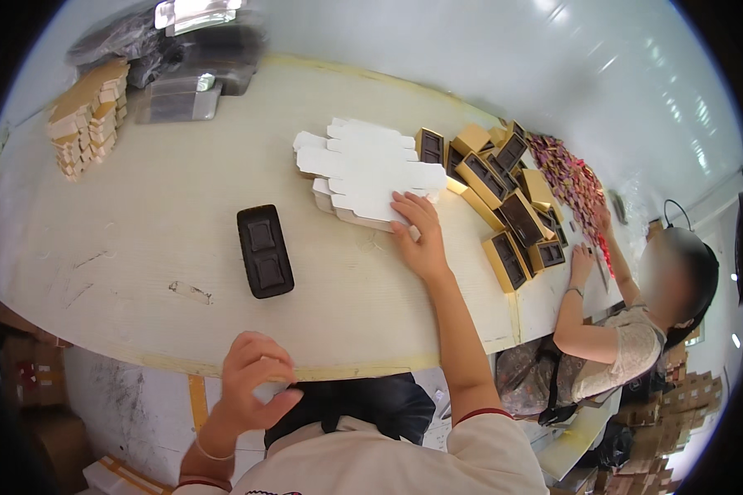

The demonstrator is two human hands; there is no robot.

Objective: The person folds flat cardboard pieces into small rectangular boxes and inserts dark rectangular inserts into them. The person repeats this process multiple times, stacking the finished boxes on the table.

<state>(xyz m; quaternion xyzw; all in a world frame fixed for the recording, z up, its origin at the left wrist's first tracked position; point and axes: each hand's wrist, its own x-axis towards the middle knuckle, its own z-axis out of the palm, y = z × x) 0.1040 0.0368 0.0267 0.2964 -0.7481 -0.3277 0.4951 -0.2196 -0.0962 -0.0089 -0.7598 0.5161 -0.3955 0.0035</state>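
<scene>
My right hand (421, 239) rests on the near right corner of a stack of flat white carton blanks (367, 173), fingers stretched over the top one. My left hand (256, 379) hovers in front of the table's near edge, fingers curved and apart from the thumb. A pale patch shows through that gap, and I see nothing held there. Between my hands and to the left, a dark brown plastic tray (265, 251) with two square hollows lies on the table. Right of the blanks is a heap of gold boxes (481, 179) with dark trays inside.
Gold-topped flat blanks (91, 107) are stacked at the far left, beside clear plastic bags (177, 95). A pile of small red-wrapped pieces (570, 173) lies at the far right. A co-worker (619, 330) sits there, both hands by the pile. Cardboard boxes (677, 404) stand behind.
</scene>
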